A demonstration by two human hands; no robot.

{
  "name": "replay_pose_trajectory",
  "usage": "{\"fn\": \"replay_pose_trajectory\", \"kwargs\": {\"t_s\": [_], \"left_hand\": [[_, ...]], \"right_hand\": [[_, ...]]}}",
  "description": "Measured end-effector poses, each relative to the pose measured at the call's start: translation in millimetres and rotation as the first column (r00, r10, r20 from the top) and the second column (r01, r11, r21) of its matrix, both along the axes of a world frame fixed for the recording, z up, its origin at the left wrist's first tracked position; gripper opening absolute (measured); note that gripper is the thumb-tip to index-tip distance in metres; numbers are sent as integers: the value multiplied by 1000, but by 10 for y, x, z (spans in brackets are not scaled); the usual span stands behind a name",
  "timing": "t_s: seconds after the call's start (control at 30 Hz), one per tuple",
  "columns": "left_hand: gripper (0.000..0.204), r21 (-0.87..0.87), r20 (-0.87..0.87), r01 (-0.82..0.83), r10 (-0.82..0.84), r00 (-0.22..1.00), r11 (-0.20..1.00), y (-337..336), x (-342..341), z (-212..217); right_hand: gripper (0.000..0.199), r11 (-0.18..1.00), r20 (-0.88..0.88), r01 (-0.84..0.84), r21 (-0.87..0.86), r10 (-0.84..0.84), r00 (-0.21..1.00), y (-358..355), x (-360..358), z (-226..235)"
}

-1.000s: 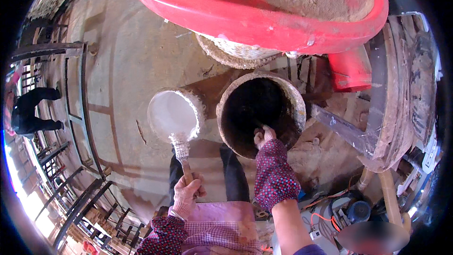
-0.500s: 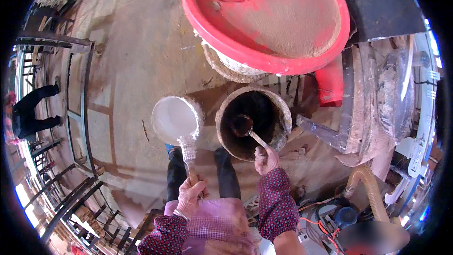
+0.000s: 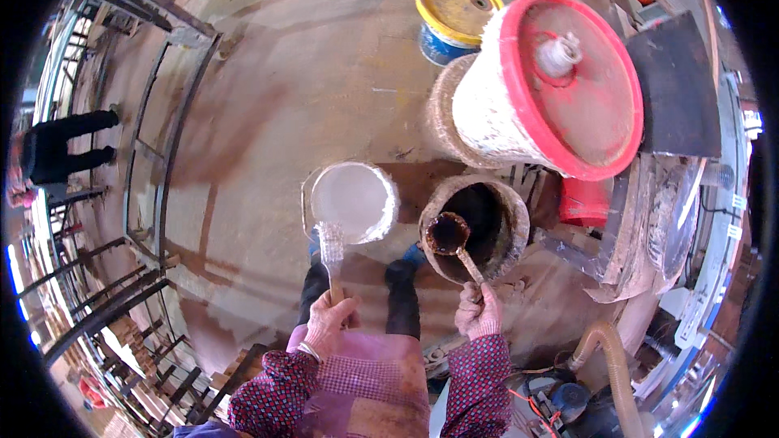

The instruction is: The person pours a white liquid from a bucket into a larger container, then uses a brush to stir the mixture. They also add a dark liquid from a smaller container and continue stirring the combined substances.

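Note:
My left hand (image 3: 329, 321) is closed around the wooden handle of a flat brush (image 3: 331, 243) whose bristles are coated white. The brush points away from me, at the near left rim of a white bucket (image 3: 393, 215) that holds pale, whitish liquid. My right hand (image 3: 479, 311) grips the stick-like handle of a ladle (image 3: 448, 234) with dark brown contents in its bowl. That bowl is over the left part of a crusted round bucket (image 3: 519, 215) with a dark inside.
Beyond the buckets stands a tall white tub with a red lid (image 3: 600, 113), and behind it a blue bucket with a yellow lid (image 3: 454, 4). A ribbed hose (image 3: 604, 349) curves at the lower right. Metal racks (image 3: 182, 113) line the left, where a person in dark trousers (image 3: 73, 146) stands.
The ladle has come up out of the dark bucket toward its left rim. The brush is now left of where it was against the white bucket. My view has shifted, showing the yellow-lidded bucket.

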State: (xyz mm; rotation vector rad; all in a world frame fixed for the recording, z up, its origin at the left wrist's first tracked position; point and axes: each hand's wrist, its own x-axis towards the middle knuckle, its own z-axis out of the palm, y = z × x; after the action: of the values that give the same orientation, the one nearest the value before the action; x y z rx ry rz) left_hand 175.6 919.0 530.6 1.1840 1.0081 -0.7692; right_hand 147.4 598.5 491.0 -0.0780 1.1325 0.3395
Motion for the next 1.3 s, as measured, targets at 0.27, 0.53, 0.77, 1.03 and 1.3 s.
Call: {"fn": "replay_pose_trajectory", "kwargs": {"t_s": [0.27,0.53,0.77,1.03,1.3], "left_hand": [[23,6,16,-50,50,999,999,533,-16,-91],[23,12,-10,-65,65,998,998,879,0,-142],[27,8,-43,-59,59,997,998,1066,3,-154],[18,-42,-22,-93,92,996,995,1147,-28,-235],[19,-69,-8,-85,84,996,994,1175,59,-167]], "right_hand": [[31,975,-65,-157,-156,149,987,1198,322,-206],[18,749,-312,-394,-532,260,914,2321,692,-567],[14,737,-237,-366,-568,279,931,2535,587,-668],[17,673,-258,-406,-618,315,914,2629,587,-596],[21,795,-269,-334,-507,222,937,2605,690,-516]]}}
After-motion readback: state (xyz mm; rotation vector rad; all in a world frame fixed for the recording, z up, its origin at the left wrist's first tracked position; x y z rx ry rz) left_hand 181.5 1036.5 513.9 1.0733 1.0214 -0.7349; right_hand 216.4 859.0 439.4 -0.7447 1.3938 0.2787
